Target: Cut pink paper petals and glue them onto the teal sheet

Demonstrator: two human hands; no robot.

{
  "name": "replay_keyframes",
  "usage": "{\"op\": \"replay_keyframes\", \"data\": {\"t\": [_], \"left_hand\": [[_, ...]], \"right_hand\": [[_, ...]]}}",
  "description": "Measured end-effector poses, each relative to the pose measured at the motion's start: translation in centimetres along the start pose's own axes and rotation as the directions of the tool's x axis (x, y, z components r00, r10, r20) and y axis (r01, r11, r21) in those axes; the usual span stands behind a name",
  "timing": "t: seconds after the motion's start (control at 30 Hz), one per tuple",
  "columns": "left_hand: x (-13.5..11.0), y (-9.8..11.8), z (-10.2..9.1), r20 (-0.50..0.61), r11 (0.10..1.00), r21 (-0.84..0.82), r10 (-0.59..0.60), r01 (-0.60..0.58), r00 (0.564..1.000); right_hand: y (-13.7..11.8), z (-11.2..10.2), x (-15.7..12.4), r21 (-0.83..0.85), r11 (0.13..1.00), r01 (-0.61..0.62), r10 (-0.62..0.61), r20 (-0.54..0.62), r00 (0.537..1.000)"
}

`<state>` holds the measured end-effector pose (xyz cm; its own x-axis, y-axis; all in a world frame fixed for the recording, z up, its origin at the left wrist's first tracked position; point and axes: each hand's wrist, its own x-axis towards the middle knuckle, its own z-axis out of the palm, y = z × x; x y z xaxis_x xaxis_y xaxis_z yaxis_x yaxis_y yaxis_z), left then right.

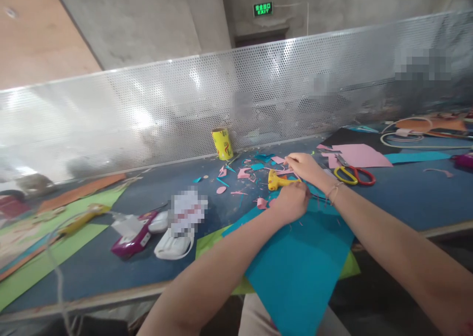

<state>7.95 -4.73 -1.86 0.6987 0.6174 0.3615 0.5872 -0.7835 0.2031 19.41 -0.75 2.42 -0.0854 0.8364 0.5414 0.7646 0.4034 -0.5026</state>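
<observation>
My left hand point(292, 202) is curled closed over the blue paper sheet point(301, 267), beside a yellow T-shaped plastic tool point(274, 180). What its fingers hold is hidden. Just beyond it, my right hand point(305, 165) has its fingertips pinched together above the paper scraps; anything between them is too small to make out. The blue sheet hangs over the table's front edge onto my lap, with a green sheet point(210, 242) under it. A curled pink paper strip point(261, 203) lies left of my left hand.
Scissors with red and yellow handles point(354, 175) rest near pink paper point(364, 155) on the right. A yellow cylinder point(222, 144) stands by the perforated metal screen point(155, 109). To the left are a purple power strip point(135, 237), a white case point(173, 245) and coloured sheets.
</observation>
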Motion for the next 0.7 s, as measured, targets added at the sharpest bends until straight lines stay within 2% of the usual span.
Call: {"op": "replay_keyframes", "data": {"t": [0.1,0.2,0.3,0.4,0.57,0.7], "left_hand": [[0.5,-1.9,-1.6,-0.152,0.972,-0.102,-0.226,0.212,0.962],[0.5,-3.7,-3.1,-0.28,0.945,-0.173,-0.317,0.277,0.906],[0.4,-4.8,-3.9,-0.339,0.938,-0.197,-0.338,0.285,0.878],[0.3,-5.2,-4.1,-0.36,0.938,-0.185,-0.343,0.294,0.867],[0.2,-5.2,-4.0,-0.36,0.961,-0.107,-0.277,0.256,0.891],[0.2,-4.8,-4.0,-0.344,0.96,-0.121,-0.281,0.254,0.896]], "right_hand": [[0.4,0.1,0.1,0.04,0.999,-0.002,0.001,0.009,1.0],[0.5,0.4,0.2,0.115,0.993,0.039,-0.042,0.027,0.999],[0.4,0.7,0.0,0.132,0.983,0.125,-0.133,0.053,0.99],[0.3,1.1,-0.2,0.107,0.984,0.142,-0.148,0.052,0.988],[0.3,1.3,-0.2,0.096,0.983,0.159,-0.163,0.039,0.986],[0.3,1.3,-0.2,0.03,0.976,0.216,-0.218,0.049,0.975]]}}
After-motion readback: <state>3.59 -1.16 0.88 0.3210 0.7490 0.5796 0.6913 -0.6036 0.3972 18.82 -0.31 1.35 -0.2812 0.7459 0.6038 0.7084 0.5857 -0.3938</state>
